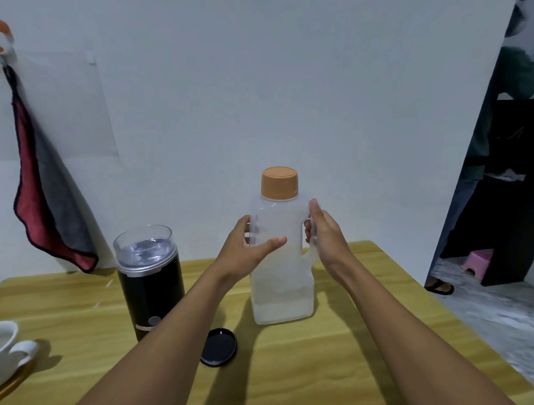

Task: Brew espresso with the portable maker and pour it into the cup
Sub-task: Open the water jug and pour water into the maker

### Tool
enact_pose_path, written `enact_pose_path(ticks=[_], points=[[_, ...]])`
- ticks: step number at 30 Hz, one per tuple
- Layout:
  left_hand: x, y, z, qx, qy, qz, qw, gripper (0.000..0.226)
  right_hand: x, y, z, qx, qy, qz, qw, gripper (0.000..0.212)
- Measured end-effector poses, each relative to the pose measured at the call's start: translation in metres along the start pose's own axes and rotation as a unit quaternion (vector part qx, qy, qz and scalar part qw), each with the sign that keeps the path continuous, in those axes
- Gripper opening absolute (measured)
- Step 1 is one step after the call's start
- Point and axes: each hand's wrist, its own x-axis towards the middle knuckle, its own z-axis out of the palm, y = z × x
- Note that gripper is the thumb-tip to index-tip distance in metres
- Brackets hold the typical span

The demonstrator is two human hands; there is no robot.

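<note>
Upright near the middle of a yellow, wood-grained table (326,367): a tall jug (282,280) of frosted, translucent plastic, squarish in the body, rounded at the shoulders, topped by a ribbed orange screw cap (279,183), with a shallow layer of clear liquid at the bottom. Moulded into its right side, a loop handle (310,255). Left hand (246,251) reaching forward on an outstretched forearm and wrapped round the upper body of the jug, thumb lying flat across the front, fingers curled behind. Right hand (326,236) at the handle, thumb tip up on its top bend, fingers seemingly closed round the loop, though hard to be sure through the cloudy plastic. Just left of the jug, apart from it, the portable maker (152,294): a glossy black cylinder with a silver metal ring and an open, clear plastic collar (143,246) on top, small round button low on its face. Flat on the table in front, between maker and jug, a round black lid (218,347), shiny and shallow. At the far left edge, a glazed white cup (4,348) with a curved handle, set on a wooden tray (14,382). On the pale wall behind, a soft red-and-grey cloth (45,210) hanging in folds.
</note>
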Motion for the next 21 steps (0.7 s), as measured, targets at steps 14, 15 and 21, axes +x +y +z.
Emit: enact_pose_path(ticks=[14,15,21], points=[[0.123,-0.009,-0.004,0.007,-0.018,-0.084,0.996,0.074,0.125,0.023,0.011,0.007,-0.008,0.018,1.0,0.088],[0.127,-0.01,-0.005,0.009,-0.018,-0.085,0.996,0.073,0.129,0.025,0.011,0.009,-0.012,0.016,1.0,0.094],[0.141,-0.018,-0.005,0.029,-0.016,-0.088,0.996,0.075,0.143,0.038,0.013,0.018,-0.03,0.011,0.999,0.077]])
